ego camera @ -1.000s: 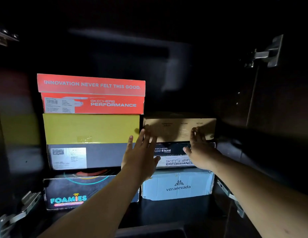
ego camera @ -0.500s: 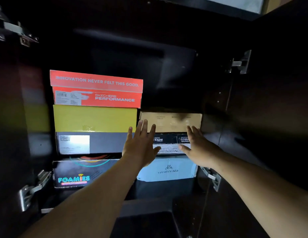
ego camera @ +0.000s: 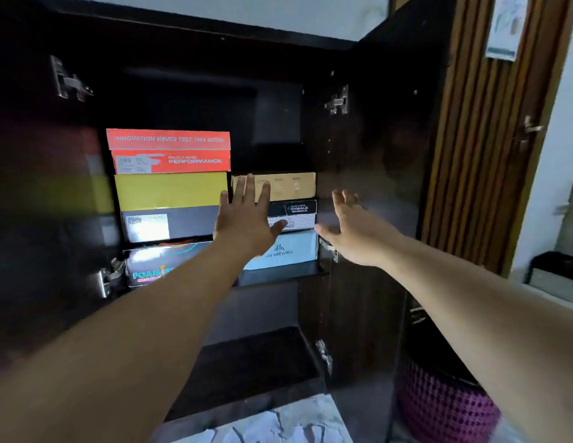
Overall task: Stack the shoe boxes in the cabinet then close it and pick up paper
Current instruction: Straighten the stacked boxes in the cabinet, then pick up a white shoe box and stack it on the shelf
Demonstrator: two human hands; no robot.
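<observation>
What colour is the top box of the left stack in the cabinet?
Orange-red with white lettering; the top box shows best in the head view, the only one.

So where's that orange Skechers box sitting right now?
In the head view, the orange Skechers box tops the left stack inside the cabinet, directly on the yellow and grey box, up and left of the tan box.

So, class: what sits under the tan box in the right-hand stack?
Under the tan box lies a black Skechers box, then a pale blue veranevada box. The left hand covers their left ends.
</observation>
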